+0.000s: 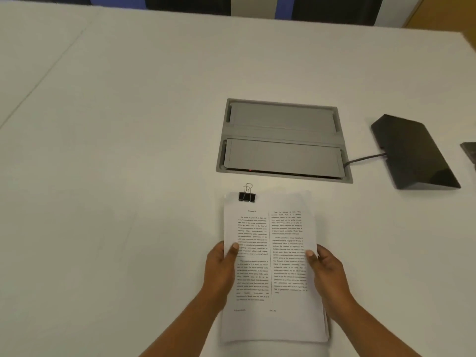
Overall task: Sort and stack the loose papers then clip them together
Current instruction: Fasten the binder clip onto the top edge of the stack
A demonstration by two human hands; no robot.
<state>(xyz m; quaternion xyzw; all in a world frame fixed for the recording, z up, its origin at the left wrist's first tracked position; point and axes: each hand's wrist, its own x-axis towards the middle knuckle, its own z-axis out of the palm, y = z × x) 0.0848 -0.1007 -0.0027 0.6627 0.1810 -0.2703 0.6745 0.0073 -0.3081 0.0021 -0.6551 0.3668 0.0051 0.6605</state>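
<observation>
A stack of white printed papers (271,269) with two columns of text sits in front of me over the white table (128,150). A black binder clip (247,196) with silver wire handles grips the stack's top left corner. My left hand (221,271) holds the stack's left edge, thumb on the top sheet. My right hand (327,276) holds the right edge the same way. The sheet edges at the bottom right look slightly fanned.
A grey recessed cable box (283,140) with two lids is set into the table just beyond the papers. A black wedge-shaped device (412,153) with a cable lies to its right. Another dark object (470,150) shows at the right edge.
</observation>
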